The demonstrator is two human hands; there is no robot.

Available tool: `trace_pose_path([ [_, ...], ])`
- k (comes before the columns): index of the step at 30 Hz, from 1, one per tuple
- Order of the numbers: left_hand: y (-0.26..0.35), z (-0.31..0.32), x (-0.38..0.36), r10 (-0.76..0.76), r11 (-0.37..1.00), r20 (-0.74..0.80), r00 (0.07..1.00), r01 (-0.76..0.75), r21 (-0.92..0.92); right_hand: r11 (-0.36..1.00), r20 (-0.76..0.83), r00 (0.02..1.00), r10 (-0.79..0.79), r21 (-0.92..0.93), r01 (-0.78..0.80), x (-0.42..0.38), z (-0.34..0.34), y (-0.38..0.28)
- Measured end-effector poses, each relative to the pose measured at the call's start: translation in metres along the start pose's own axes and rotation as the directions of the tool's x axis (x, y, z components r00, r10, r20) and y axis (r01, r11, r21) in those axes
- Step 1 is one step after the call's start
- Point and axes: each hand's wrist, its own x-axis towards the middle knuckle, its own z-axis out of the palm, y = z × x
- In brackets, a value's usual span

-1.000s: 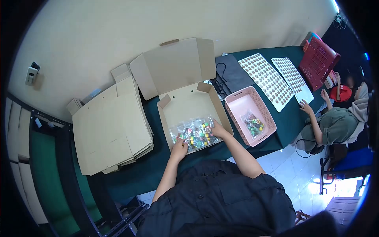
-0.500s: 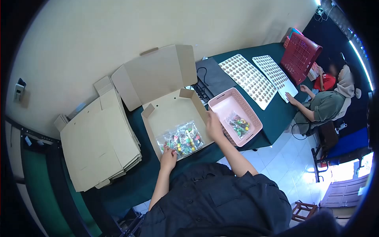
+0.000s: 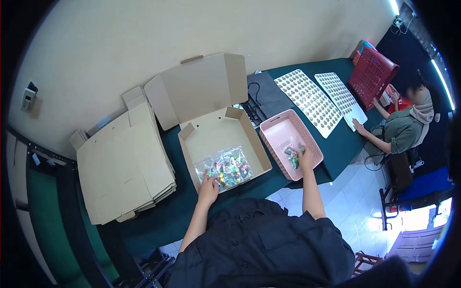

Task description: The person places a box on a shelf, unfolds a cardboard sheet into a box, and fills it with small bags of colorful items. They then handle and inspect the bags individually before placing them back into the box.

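An open cardboard box (image 3: 201, 127) lies before me, its lid raised. Clear plastic bags of small colourful pieces (image 3: 230, 169) rest along its near side. My left hand (image 3: 208, 190) is at the box's front left corner, fingers closed on the edge of a bag. To the right stands a pink plastic basket (image 3: 312, 138). Inside it, my right hand (image 3: 306, 158) grips another clear bag of colourful pieces (image 3: 291, 153), partly covered by the fingers. What exactly the pieces are is too small to tell.
Flattened cardboard boxes (image 3: 122, 168) are stacked at left. Behind the basket lie a dark bag (image 3: 270, 91) and sheets of round stickers (image 3: 312, 103). A maroon basket (image 3: 372, 72) stands tilted at the far end, near a seated person (image 3: 408, 129) with one hand on a sheet.
My right hand has moved right, from the box's right edge into the pink basket, and closed on the bag there. My left hand stays at the box corner. The other person's arm has reached toward the maroon basket.
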Motion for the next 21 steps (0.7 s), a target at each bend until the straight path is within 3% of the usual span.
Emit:
trace_pose_path([
  [1,0.002,0.001,0.0,0.037,0.999,-0.073,0.997,-0.038,-0.022,0.988,-0.137,0.989,0.053,0.149,-0.032,0.001,0.0,-0.005],
  [2,0.003,0.001,0.0,0.032,0.999,-0.08,0.996,-0.033,-0.021,0.988,-0.134,0.99,0.046,0.152,-0.026,0.004,0.0,-0.009],
  [5,0.032,-0.017,-0.006,0.104,0.988,-0.123,0.987,-0.116,-0.098,0.924,-0.384,0.921,-0.062,0.327,0.198,-0.014,-0.043,-0.086],
  [6,0.043,-0.024,-0.006,0.093,0.99,-0.129,0.987,-0.106,-0.094,0.921,-0.375,0.925,-0.066,0.333,0.201,-0.024,-0.041,-0.106],
  [8,0.064,-0.034,-0.005,0.321,0.945,-0.004,0.947,-0.321,-0.058,0.87,-0.208,0.968,-0.14,0.441,0.221,-0.037,-0.038,-0.14],
  [9,0.074,-0.033,-0.008,0.314,0.947,-0.016,0.949,-0.315,-0.059,0.809,-0.079,0.967,-0.244,0.533,0.248,-0.052,-0.038,-0.164],
  [10,0.084,-0.031,-0.009,0.29,0.886,-0.016,0.957,-0.274,-0.374,0.741,0.041,0.934,-0.354,0.622,0.254,-0.07,-0.039,-0.188],
  [11,0.091,-0.028,-0.01,0.271,0.731,-0.01,0.963,-0.212,-0.649,0.689,0.12,0.852,-0.51,0.65,0.321,-0.083,-0.042,-0.211],
  [12,0.096,-0.026,-0.01,0.266,0.731,-0.022,0.964,-0.216,-0.647,0.626,0.189,0.738,-0.648,0.684,0.375,-0.096,-0.043,-0.229],
  [14,0.1,-0.024,-0.01,0.134,0.504,-0.181,0.974,-0.224,-0.834,0.411,0.164,0.608,-0.777,0.864,0.292,-0.12,-0.035,-0.245],
  [15,0.094,-0.032,-0.01,0.015,0.494,-0.181,0.983,-0.164,-0.854,0.403,0.163,0.599,-0.784,0.867,0.292,-0.123,-0.033,-0.245],
  [16,0.088,-0.041,-0.011,0.006,0.495,-0.19,0.982,-0.168,-0.852,0.397,0.197,0.577,-0.792,0.886,0.242,-0.124,-0.031,-0.245],
  [18,0.081,-0.059,-0.019,-0.176,0.294,-0.163,0.971,-0.106,-0.95,0.389,0.237,0.542,-0.806,0.903,0.183,-0.125,-0.028,-0.249],
  [20,0.082,-0.069,-0.028,-0.18,0.316,-0.201,0.963,-0.137,-0.939,0.5,0.316,0.666,-0.675,0.861,0.099,-0.127,-0.028,-0.256],
  [21,0.082,-0.071,-0.031,-0.14,0.337,-0.147,0.979,-0.092,-0.937,0.466,0.371,0.658,-0.655,0.884,-0.034,-0.128,-0.023,-0.258],
])
